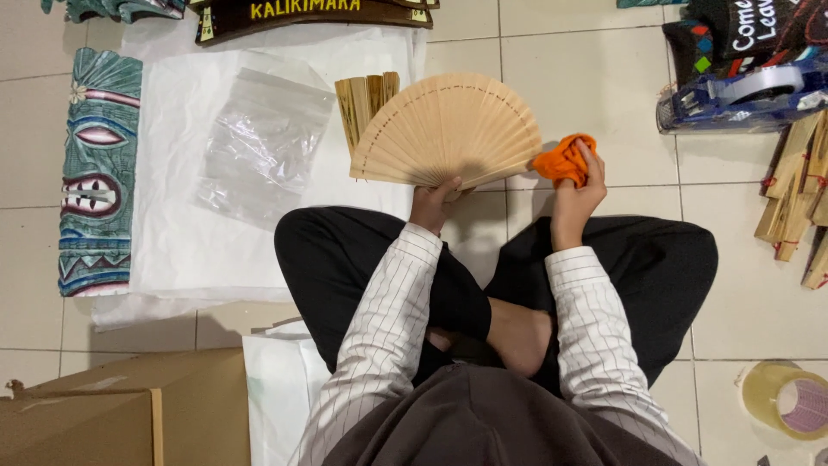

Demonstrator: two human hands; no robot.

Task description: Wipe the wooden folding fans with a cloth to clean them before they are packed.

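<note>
Fan [448,129], pale wood and spread wide open, stands above the tiled floor [604,86] in front of a person sitting cross-legged in dark trousers and a striped shirt. Left hand [434,203] pinches it shut at the pivot, where the slats meet; the fingers wrap round the base, so the rivet itself is hidden. Right hand [576,192] is closed round a crumpled orange cloth [562,159], which touches the fan's lower right edge; how much of the cloth lies inside the fist cannot be made out. Behind the open fan a stack of folded fans [366,103] pokes up, its lower part covered by the slats. To the left, white paper [190,233] lies spread on the tiles with a clear plastic bag [259,142] on it, its contents, if any, too faint to tell. Beside the paper lies a carved teal mask [99,173]. A dark sign [310,15] is cut off by the top edge. At upper right a blue tape dispenser [742,97] sits near wooden pieces [798,190] that run out of frame. A tape roll [789,399] lies at lower right, and a cardboard box [121,406] is cropped at lower left. One bare foot shows between the sleeves, the other is hidden.
</note>
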